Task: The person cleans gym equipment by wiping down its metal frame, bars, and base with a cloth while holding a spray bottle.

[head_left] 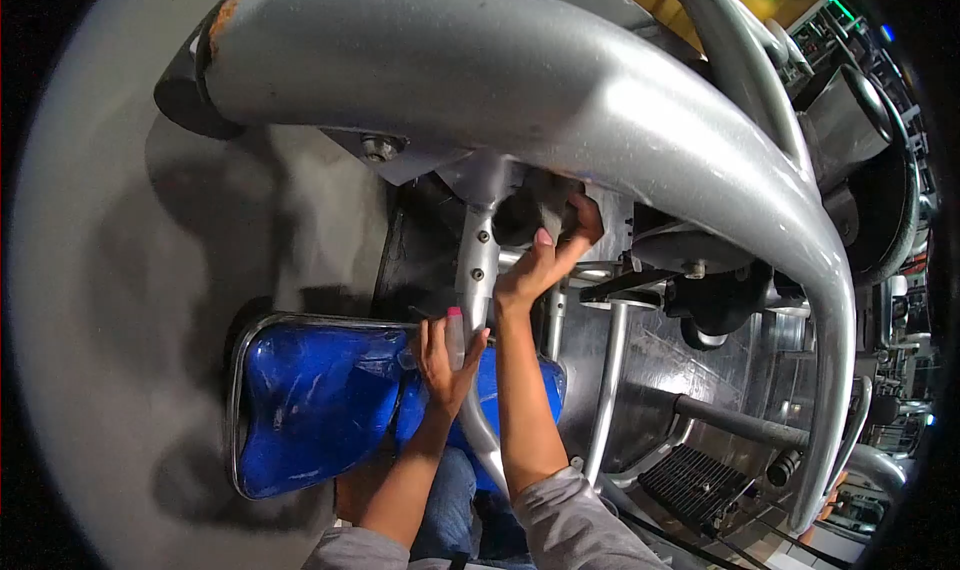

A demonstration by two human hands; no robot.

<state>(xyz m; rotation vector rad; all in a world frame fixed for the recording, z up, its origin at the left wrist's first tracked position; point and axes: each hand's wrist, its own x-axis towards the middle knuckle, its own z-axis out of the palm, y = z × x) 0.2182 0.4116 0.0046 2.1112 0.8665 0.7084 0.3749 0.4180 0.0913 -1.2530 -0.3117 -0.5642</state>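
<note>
My left hand [442, 368] is closed around a small translucent bottle with a pink cap [455, 312], held upright against a silver upright tube [480, 250]. Higher up, my right hand [553, 255] reaches under the thick silver frame tube [480, 60]. Its fingers curl around a dark, greyish thing, perhaps a cloth; shadow and the frame partly hide it, so its kind is unclear. The thumb points upward, just right of the upright tube. Behind my left hand lies a blue padded seat [315, 400] with scuffed covering.
The thick frame tube arches over both hands and curves down on the right. A bolt [380, 148] sticks out below it. Further right are a black grated footplate [695, 485], dark round machine parts [705, 310] and more gym equipment. A grey surface [130, 320] fills the left.
</note>
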